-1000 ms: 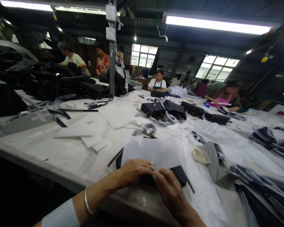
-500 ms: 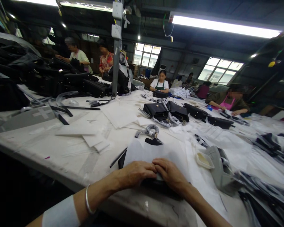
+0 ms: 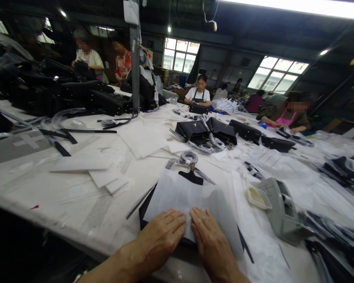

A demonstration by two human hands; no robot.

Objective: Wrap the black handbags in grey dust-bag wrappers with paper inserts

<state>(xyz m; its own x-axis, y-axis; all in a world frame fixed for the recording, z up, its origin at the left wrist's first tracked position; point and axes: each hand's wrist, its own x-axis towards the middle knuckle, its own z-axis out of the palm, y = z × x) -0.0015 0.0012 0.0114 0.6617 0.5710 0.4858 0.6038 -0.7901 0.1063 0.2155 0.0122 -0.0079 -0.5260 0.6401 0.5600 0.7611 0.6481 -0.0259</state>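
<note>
A sheet of white paper lies over a black handbag at the near edge of the table. My left hand rests flat on the paper's left part, fingers stretched out. On the right part of the sheet my right hand also lies flat, its fingers extended, with a small gap between the two hands. Past the paper's far edge a black tab with a gold buckle shows, along with a coiled strap wrapped in clear plastic. Most of the bag is hidden under the paper and my hands.
To the right stand a grey tape dispenser and a small plastic dish. Loose white sheets lie to the left. Farther off are several black handbags, a post and co-workers around the table.
My hands have moved apart from touching at the bag's near edge and now lie flat on the paper. The paper sits smoother over the bag, and the view has tilted downward.
</note>
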